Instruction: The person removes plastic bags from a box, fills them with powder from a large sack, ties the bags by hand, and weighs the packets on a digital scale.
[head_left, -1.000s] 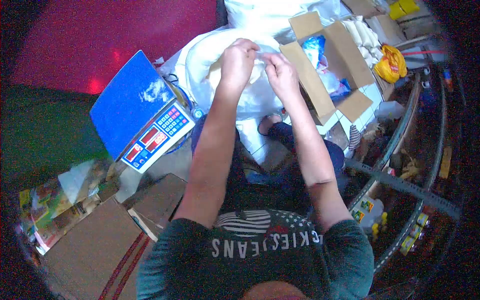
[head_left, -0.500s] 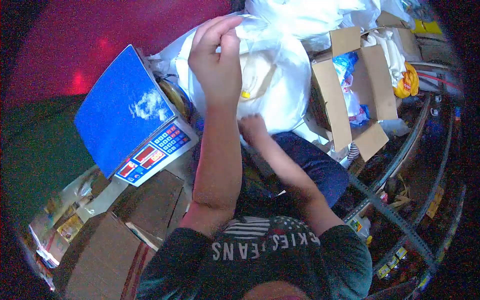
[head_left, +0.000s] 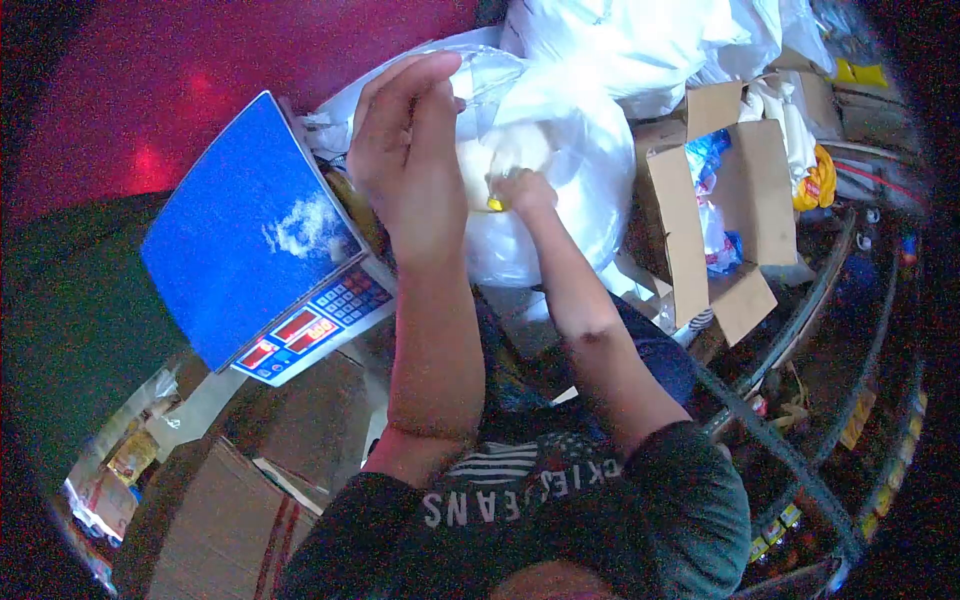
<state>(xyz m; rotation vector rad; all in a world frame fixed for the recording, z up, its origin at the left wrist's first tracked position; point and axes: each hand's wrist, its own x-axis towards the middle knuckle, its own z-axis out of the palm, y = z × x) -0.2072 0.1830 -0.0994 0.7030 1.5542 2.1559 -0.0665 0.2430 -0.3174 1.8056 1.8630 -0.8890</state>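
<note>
My right hand (head_left: 526, 190) reaches into a big white sack (head_left: 595, 215) lined with clear plastic. Its fingers close at a small yellow-ended tool (head_left: 495, 204), which rests on pale white contents (head_left: 530, 145); the rest of the tool is hidden. Raised nearer the camera, my left hand (head_left: 405, 150) is in front of the sack's left side. Its fingers are bent and pressed together, and whatever they may hold is out of sight. Left of that hand stands a digital scale (head_left: 220, 240) with a blue plate, a patch of white powder on it and lit red displays.
An open cardboard box (head_left: 772, 195) holding blue and white plastic bags stands right of the sack. More white sacks (head_left: 620, 45) lie behind it. Brown cardboard (head_left: 215, 520) fills the lower left. Metal shelving (head_left: 785, 455) with small packets runs along the right.
My right hand has moved up and forward from the sack's near edge onto the yellow-ended tool. My left hand has shifted slightly left and turned. The view has moved a little.
</note>
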